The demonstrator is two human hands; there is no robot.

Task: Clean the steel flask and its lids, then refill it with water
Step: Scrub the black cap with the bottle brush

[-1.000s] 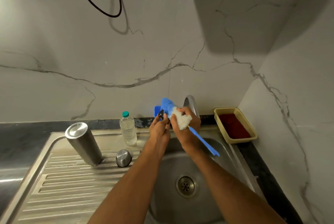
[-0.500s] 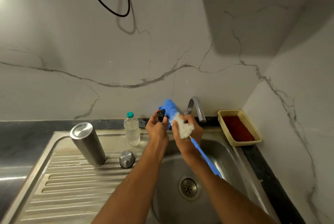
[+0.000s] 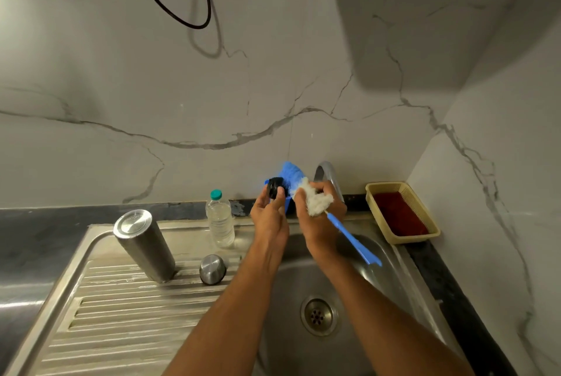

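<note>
The steel flask (image 3: 144,245) stands upside down on the ribbed draining board, left of the basin. A steel outer lid (image 3: 212,269) lies beside it. My left hand (image 3: 268,217) pinches a small black inner lid (image 3: 274,187) above the basin's back edge. My right hand (image 3: 318,217) grips a blue bottle brush (image 3: 353,242) near its head; the blue and white bristles (image 3: 291,176) touch the black lid, and the handle slants down to the right.
A small clear plastic bottle (image 3: 220,221) with a teal cap stands at the sink's back. The tap (image 3: 329,178) rises behind my right hand. A yellow basket (image 3: 403,233) with a red pad sits right. The drain (image 3: 318,315) lies below.
Both hands have risen slightly with the lid and brush. The black lid has turned in my left fingers and shows more clearly against the bristles.
</note>
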